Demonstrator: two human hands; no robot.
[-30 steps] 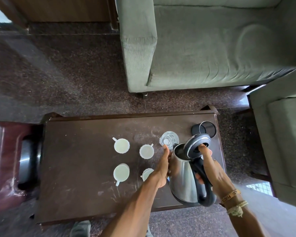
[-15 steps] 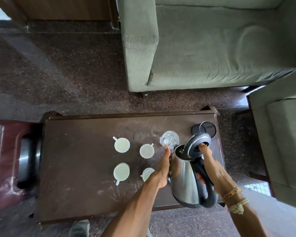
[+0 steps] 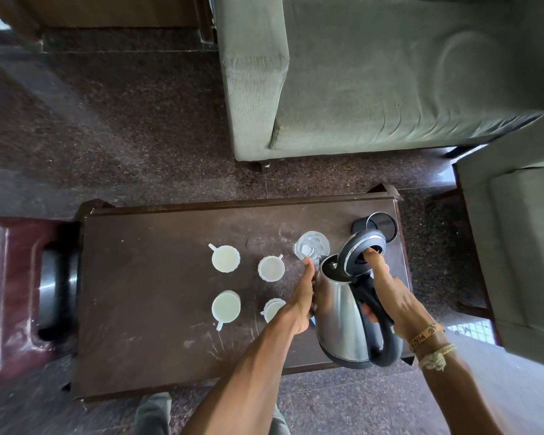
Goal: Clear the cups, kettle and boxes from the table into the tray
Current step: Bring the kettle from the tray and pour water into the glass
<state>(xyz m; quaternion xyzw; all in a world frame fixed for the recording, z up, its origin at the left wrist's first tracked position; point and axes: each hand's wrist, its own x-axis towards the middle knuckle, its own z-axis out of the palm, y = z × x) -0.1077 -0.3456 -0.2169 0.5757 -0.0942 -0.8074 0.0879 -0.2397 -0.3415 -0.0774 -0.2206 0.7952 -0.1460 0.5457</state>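
A steel kettle (image 3: 339, 321) with a black handle is lifted over the right end of the dark table (image 3: 145, 309), its lid tipped open. My right hand (image 3: 390, 299) grips the handle, thumb on the lid. My left hand (image 3: 302, 296) lies flat against the kettle's left side. Several white cups stand in the middle: two at the back (image 3: 225, 258) (image 3: 271, 268), one at the front left (image 3: 225, 307), and one (image 3: 272, 309) partly hidden by my left wrist. A clear glass (image 3: 311, 246) stands behind the kettle.
A black round container (image 3: 380, 224) sits at the table's far right corner. A reddish tray (image 3: 16, 296) with a metal handle lies left of the table. Green sofas stand behind and to the right. My foot shows below the table's near edge.
The kettle has shifted slightly toward the near right edge of the table with both hands on it. The cups and glass have not moved.
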